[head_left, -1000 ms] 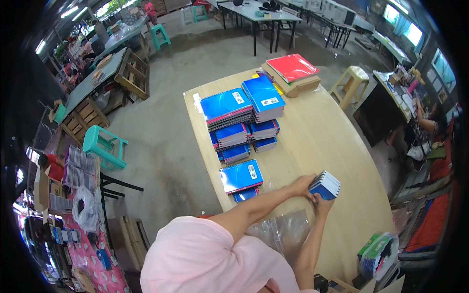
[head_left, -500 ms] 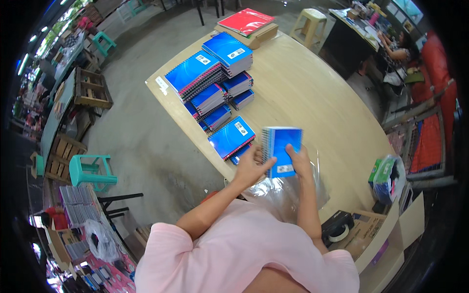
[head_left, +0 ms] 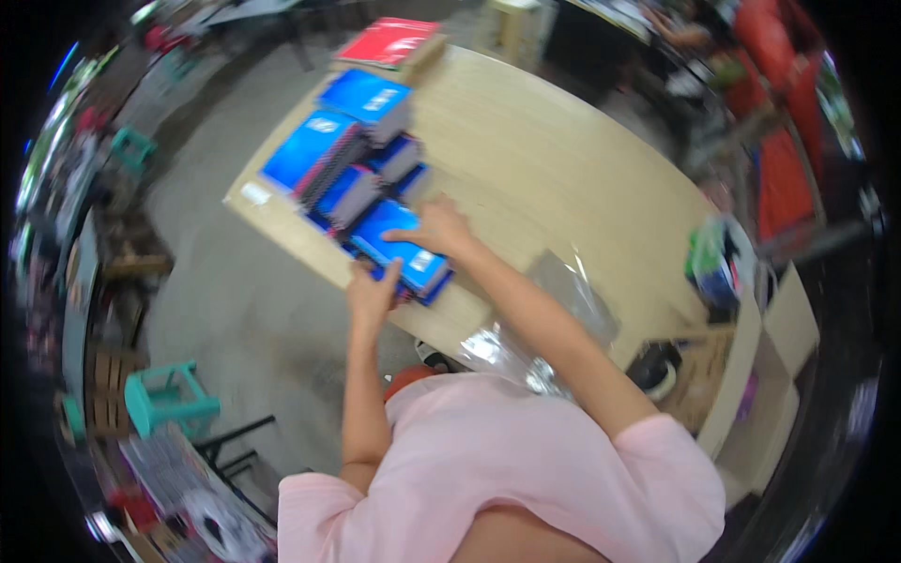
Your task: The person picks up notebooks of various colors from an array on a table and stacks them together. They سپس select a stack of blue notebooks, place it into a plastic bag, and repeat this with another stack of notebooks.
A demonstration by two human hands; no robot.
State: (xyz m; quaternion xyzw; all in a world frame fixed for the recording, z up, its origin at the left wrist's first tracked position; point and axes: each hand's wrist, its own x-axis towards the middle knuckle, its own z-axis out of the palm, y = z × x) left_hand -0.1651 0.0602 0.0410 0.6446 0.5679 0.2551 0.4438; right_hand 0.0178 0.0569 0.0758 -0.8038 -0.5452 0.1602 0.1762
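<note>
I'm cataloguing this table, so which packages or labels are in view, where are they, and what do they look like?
Blue notebook under both hands: white rectangular label near its right end.
Clear plastic bags, crinkled, by the right forearm at the table's near edge.
Red stack, far end of table.

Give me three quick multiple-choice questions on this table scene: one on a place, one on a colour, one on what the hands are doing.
1. Where does the red notebook stack lie?
A. at the table's far end
B. on the floor
C. on a stool

2. What colour is the notebook under the hands?
A. green
B. blue
C. yellow

3. How is the right hand placed?
A. lifted clear
B. in a pocket
C. flat on the notebook

A: it lies beyond the blue stacks on the table.
B: its cover is blue.
C: the palm rests on it, the left hand at its near edge.
</note>
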